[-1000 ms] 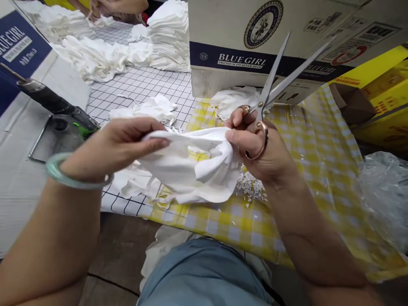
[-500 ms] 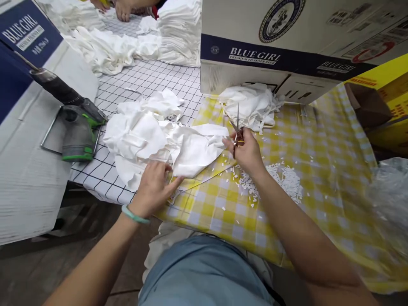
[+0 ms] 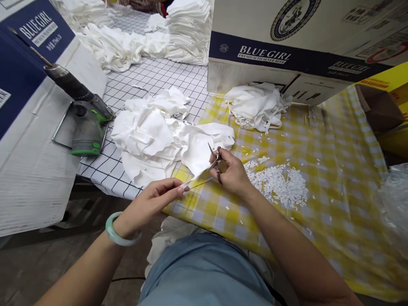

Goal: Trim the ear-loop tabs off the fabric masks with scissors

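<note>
My left hand [image 3: 164,195] pinches a thin white strap or edge of a white cloth piece [image 3: 199,146] between thumb and fingers. My right hand [image 3: 231,172] holds small scissors [image 3: 218,159], fingers in the handle loops, blades pointing up and away; its fingertips also meet the cloth's edge. Behind and left of this piece lies a crumpled heap of white cloth [image 3: 143,131]. Beyond my right hand, a second white cloth pile [image 3: 255,106] rests against a carton. A heap of tiny white clippings [image 3: 283,187] is spread to the right of my right hand.
A cordless drill [image 3: 83,114] stands at the left beside a Blue Girl carton [image 3: 41,140]. Another Blue Girl carton [image 3: 248,76] borders the back right. Stacked white cloth [image 3: 188,32] is at the back. A yellow checked cover [image 3: 334,170] and clear plastic [image 3: 395,204] lie right.
My left hand has moved from resting on the cloth to pinching its edge nearer me. My right hand has come left and closer with the scissors. The co-worker's hands have left view.
</note>
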`<state>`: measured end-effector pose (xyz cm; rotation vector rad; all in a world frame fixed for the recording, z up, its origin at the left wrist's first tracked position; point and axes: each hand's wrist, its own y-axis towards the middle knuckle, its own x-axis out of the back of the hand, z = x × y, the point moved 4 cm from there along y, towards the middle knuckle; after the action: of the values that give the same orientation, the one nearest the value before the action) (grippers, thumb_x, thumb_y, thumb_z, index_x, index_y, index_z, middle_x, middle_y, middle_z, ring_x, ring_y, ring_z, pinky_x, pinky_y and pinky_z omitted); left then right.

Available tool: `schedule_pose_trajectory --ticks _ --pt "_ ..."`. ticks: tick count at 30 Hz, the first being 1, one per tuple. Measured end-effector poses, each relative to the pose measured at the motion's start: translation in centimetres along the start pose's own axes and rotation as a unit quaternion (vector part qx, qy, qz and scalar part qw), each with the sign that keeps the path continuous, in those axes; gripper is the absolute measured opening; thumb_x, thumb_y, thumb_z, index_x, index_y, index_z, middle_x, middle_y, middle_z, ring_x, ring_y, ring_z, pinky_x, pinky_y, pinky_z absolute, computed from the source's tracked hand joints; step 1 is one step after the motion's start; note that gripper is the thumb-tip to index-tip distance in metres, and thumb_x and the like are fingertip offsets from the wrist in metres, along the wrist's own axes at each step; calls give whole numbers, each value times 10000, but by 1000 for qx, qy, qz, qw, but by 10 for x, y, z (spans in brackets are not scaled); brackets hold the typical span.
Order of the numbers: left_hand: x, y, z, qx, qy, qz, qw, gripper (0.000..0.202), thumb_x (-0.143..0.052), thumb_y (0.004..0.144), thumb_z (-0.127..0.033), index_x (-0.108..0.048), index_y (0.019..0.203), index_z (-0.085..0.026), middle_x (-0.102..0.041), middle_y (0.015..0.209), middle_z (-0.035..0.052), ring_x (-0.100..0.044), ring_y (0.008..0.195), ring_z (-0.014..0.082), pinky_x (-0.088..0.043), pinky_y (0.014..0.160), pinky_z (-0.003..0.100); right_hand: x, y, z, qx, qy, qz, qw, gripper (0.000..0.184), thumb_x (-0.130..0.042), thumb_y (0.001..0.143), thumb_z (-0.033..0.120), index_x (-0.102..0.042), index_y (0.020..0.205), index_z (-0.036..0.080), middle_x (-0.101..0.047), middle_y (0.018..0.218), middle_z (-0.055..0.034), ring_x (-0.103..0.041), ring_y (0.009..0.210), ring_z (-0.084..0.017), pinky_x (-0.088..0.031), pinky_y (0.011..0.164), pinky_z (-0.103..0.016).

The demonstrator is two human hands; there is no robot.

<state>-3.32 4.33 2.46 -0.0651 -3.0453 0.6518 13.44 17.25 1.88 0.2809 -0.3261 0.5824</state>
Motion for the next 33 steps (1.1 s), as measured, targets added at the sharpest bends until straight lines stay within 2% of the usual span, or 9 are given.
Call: schedule_pose_trajectory --ticks 5,9,12,17,21,25,27,30,33 --pt "-34 14 15 96 -320 125 934 272 -638 865 -394 -725 972 -159 -654 930 93 -589 767 161 -513 704 284 -2 -18 1 2 43 -23 999 193 -599 680 147 -549 851 223 -562 853 0 -557 803 -162 -465 757 -294" --pt "-50 19 11 120 -330 136 926 215 -713 830 -283 -742 964 -117 -567 739 19 -443 566 54 -357 495 162 1 -25 -5 9 77 -54 995 196 -635 700 153 -539 852 231 -554 848 14 -579 859 -170 -470 799 -302" --pt "-57 19 6 103 -326 136 930 227 -761 785 -272 -742 951 -118 -600 768 24 -536 639 80 -454 617 189 5 -27 -3 18 85 -78 993 213 -643 699 124 -533 841 238 -558 855 16 -586 901 -174 -477 820 -310" --pt "-81 21 5 158 -445 235 850 373 -650 834 -414 -728 987 -83 -639 899 95 -625 763 169 -537 788 343 7 -27 8 6 121 -115 986 187 -626 735 141 -506 825 254 -570 861 1 -607 956 -188 -508 861 -349" --pt "-73 26 7 58 -372 89 922 198 -718 819 -321 -728 876 -132 -517 715 -4 -402 542 52 -331 504 188 16 -28 6 9 119 -128 985 173 -652 738 171 -525 828 247 -575 846 6 -608 893 -180 -511 815 -338" --pt "-57 14 -9 -53 -142 12 988 306 -600 906 -447 -729 911 -169 -468 670 -5 -391 591 105 -298 526 244 11 -35 -2 -48 93 -98 990 134 -670 751 219 -567 836 233 -580 802 12 -567 749 -150 -492 727 -300" --pt "-49 8 -25 -133 2 -23 991 315 -505 962 -409 -717 888 -189 -511 741 26 -471 704 152 -381 631 289 -2 -39 -2 -84 133 -77 985 160 -689 744 272 -561 829 230 -572 782 11 -551 716 -147 -489 704 -297" --pt "-40 1 -52 -282 179 -133 933 239 -523 948 -279 -707 816 -204 -548 955 71 -505 974 217 -405 882 356 -32 -40 3 -124 231 -39 964 246 -703 743 377 -511 798 234 -540 738 13 -510 659 -139 -481 642 -289" --pt "-39 8 -56 -305 123 -135 935 236 -518 943 -233 -697 793 -202 -549 1077 82 -507 1076 232 -421 936 362 -52 -38 12 -124 289 -2 949 333 -695 754 468 -455 768 238 -515 708 19 -484 624 -132 -477 614 -287"
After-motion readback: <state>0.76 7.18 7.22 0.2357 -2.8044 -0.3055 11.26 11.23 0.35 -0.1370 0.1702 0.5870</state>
